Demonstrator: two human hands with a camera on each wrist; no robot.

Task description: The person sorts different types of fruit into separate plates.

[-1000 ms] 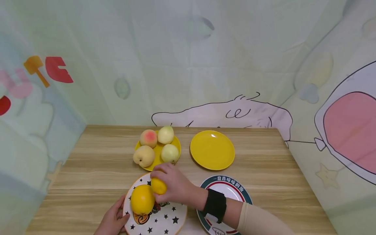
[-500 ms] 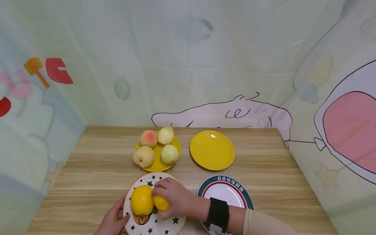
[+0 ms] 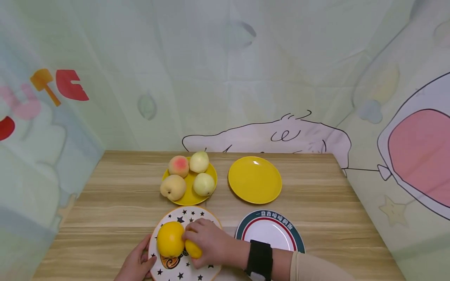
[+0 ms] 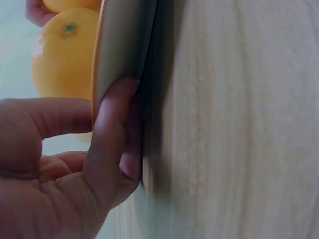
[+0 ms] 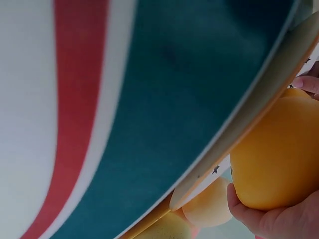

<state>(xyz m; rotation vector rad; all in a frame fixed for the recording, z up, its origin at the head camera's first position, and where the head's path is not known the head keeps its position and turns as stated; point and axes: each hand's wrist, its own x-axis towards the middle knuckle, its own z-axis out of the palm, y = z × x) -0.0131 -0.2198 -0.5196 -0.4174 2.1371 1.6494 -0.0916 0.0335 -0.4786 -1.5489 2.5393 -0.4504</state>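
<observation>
My left hand grips the left rim of a white plate with black stars, thumb over the rim and fingers curled underneath in the left wrist view. On the plate's left side sits an orange, its green stem end showing in that view. My right hand holds a smaller yellow fruit over the same plate, just right of the orange. The palm and fingers hide part of this fruit, and I cannot tell its kind. From the right wrist, its rounded yellow-orange side shows above curled fingers.
Behind, a yellow plate carries peaches and pears. A bare yellow plate lies to its right. A green-rimmed white plate sits under my right forearm. A printed cloth hangs around the wooden table.
My right hand has moved toward me and slightly right with the yellow fruit, from the star plate's far part to beside the orange. The left hand stays on the rim.
</observation>
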